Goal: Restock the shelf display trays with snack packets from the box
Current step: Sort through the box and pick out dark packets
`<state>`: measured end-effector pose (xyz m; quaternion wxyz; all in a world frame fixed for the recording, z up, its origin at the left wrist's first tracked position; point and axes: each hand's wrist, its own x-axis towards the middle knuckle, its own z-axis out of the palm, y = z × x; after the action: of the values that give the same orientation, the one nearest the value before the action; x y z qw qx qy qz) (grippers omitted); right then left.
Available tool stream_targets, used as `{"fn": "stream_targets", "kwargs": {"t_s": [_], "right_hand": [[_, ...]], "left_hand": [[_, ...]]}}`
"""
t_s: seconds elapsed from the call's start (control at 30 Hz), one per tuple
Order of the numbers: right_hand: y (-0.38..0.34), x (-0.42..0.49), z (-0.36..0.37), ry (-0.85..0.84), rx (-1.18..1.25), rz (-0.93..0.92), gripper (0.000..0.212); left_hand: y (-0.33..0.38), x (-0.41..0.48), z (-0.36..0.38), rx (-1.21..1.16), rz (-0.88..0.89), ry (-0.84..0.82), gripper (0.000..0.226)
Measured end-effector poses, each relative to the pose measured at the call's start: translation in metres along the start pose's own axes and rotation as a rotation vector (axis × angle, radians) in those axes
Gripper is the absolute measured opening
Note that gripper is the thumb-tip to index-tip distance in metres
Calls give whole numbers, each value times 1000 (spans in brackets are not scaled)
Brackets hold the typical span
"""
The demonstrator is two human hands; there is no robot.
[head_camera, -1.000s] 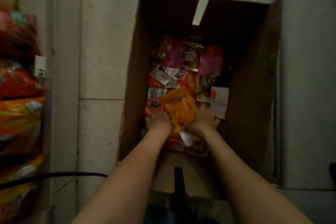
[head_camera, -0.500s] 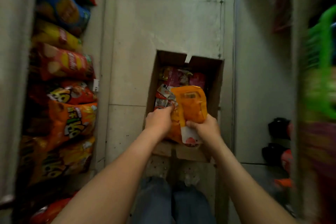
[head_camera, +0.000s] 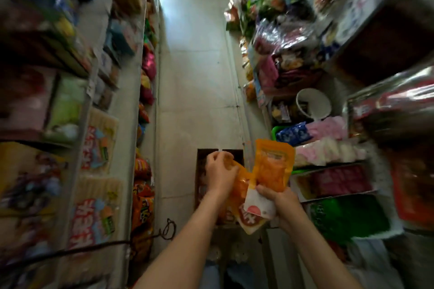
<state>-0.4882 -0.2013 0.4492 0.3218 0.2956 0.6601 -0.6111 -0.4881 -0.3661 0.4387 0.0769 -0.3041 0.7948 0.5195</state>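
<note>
Two forearms [head_camera: 187, 241] show from wrist to frame edge, both bare. The left hand [head_camera: 219, 173] and right hand [head_camera: 279, 199] are bare as well. Between the arms, low in the frame, blue denim trousers [head_camera: 211, 274] are dimly visible. Pale footwear [head_camera: 238, 254] shows beyond them, too blurred to identify.

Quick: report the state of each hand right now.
Left hand: closed, gripping the orange snack packets.
Right hand: closed, gripping the same packets at their lower end.
</note>
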Motion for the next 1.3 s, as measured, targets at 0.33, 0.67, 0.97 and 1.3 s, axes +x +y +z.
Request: {"fn": "stream_targets", "kwargs": {"t_s": [0.33, 0.67, 0.97, 1.3], "right_hand": [[-18, -159, -43, 108, 624, -215, 28], [-8, -236, -95, 147, 702, -446, 23], [14, -279, -142, 414, 425, -575, 27], [-23, -311, -156, 737, 109, -753, 30]], "left_hand": [[82, -129, -21, -703, -362, -702, 70], [128, -192, 4, -706, -146, -771, 39], [138, -237, 21, -623, -107, -610, 26], [168, -223, 9, -533, -65, -717, 28]]}}
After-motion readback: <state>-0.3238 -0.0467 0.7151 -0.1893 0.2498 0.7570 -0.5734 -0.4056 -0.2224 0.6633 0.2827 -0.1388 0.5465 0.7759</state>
